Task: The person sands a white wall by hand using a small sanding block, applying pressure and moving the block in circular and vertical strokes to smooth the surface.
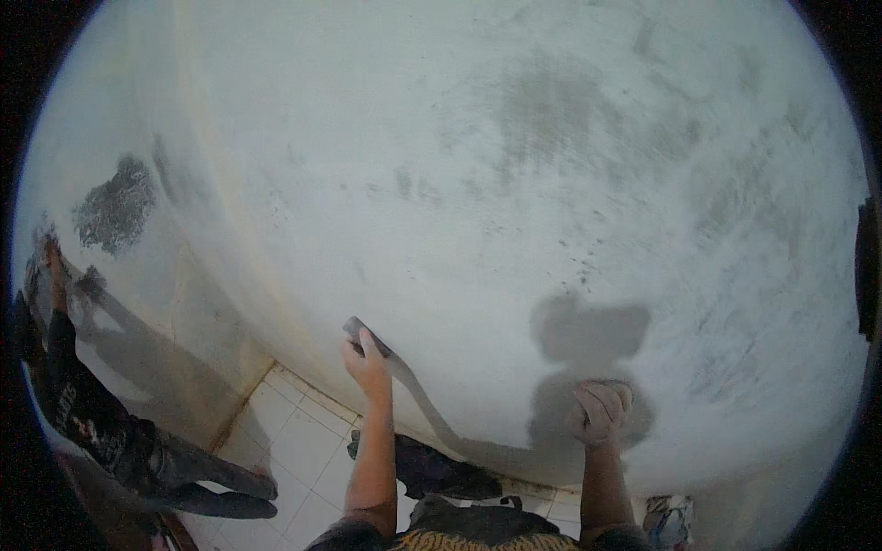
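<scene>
A white-coated wall (413, 234) with grey patches fills most of the view before me. My left hand (366, 358) grips a dark sanding block (368, 336) by its side and holds it at the lower left of the wall. To the right, my right hand (601, 412) is curled into a fist close to the wall, its fingers whitish with dust. I see no clear object in that fist, though its inner side is hidden. My shadow falls on the wall around and above the right hand.
At the far left, another person (103, 427) in dark clothes reaches up to the adjoining wall, near a rough grey patch (117, 203). White floor tiles (300, 441) meet the wall's base. A dark object (869, 268) stands at the right rim.
</scene>
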A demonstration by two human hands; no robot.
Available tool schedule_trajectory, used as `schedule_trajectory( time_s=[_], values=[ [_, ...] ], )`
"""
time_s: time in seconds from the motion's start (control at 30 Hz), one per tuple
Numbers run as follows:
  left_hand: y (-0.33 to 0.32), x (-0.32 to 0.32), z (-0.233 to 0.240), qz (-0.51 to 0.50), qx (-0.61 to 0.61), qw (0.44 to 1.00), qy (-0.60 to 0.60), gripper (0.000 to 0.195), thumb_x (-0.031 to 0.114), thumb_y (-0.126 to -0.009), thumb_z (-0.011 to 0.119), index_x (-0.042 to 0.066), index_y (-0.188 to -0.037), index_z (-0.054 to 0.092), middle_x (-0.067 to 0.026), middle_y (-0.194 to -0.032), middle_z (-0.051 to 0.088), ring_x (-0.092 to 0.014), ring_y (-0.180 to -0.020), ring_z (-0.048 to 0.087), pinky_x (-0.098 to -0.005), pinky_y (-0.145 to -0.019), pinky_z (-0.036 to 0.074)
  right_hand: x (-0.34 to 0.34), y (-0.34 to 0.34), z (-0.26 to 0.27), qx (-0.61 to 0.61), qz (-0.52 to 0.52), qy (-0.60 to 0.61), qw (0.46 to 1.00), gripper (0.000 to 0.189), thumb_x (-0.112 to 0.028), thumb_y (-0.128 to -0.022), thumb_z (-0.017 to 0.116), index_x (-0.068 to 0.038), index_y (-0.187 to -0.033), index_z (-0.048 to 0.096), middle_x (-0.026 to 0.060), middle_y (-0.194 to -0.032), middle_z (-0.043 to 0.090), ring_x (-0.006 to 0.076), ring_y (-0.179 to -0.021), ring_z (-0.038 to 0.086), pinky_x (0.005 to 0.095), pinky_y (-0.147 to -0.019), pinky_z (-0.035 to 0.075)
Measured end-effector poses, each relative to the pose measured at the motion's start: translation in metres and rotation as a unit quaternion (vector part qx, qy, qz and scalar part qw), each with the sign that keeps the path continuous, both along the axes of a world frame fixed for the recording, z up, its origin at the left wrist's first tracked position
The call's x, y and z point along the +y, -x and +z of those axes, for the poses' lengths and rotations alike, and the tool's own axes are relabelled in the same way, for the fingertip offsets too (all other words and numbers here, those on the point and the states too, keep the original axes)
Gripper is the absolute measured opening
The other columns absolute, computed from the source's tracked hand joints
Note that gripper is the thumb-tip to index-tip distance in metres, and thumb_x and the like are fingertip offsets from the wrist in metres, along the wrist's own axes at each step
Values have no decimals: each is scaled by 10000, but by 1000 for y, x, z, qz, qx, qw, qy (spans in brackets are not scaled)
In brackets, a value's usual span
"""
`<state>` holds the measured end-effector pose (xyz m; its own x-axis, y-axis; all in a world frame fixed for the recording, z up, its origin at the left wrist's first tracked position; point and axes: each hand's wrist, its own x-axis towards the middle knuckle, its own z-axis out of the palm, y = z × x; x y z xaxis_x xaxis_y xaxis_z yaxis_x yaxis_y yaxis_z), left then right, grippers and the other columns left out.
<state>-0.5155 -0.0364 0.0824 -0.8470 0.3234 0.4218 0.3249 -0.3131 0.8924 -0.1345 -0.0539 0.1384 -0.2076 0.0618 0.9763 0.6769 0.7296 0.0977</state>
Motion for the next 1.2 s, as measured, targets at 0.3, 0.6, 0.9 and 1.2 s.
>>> schedule_trajectory(
  time_s=[0.3,0.6,0.9,1.2],
  values=[
    [-65,-77,-64,-159,137,964,163,204,182,-938,667,-20,-939,637,-180,-850,633,-254,-764,625,-380,-715,501,-21,50,11,201,130,72,968,179,-223,-890,554,-76,-852,649,88,-880,634,257,-820,598,384,-719,470],
    [66,7,41,11,227,973,-38,79,66,-942,598,-1,-926,560,-106,-781,521,-304,-700,492,-413,-672,411,-1,193,27,88,67,54,992,113,-124,-833,551,-60,-828,643,95,-952,620,303,-926,570,448,-837,455],
    [65,-40,-39,-236,421,876,-19,140,44,-863,662,27,-993,613,-163,-979,654,-367,-899,634,-450,-825,518,22,256,15,89,-105,-4,990,218,-143,-957,518,-23,-1132,571,217,-1323,431,367,-1309,385,528,-1054,383],
    [120,-3,21,-137,471,867,-85,174,42,-858,624,23,-1030,607,-137,-988,613,-331,-874,598,-460,-803,478,25,272,18,281,-153,21,947,497,-112,-961,495,-3,-1416,328,227,-1556,237,409,-1491,160,565,-1187,252]
  ],
)
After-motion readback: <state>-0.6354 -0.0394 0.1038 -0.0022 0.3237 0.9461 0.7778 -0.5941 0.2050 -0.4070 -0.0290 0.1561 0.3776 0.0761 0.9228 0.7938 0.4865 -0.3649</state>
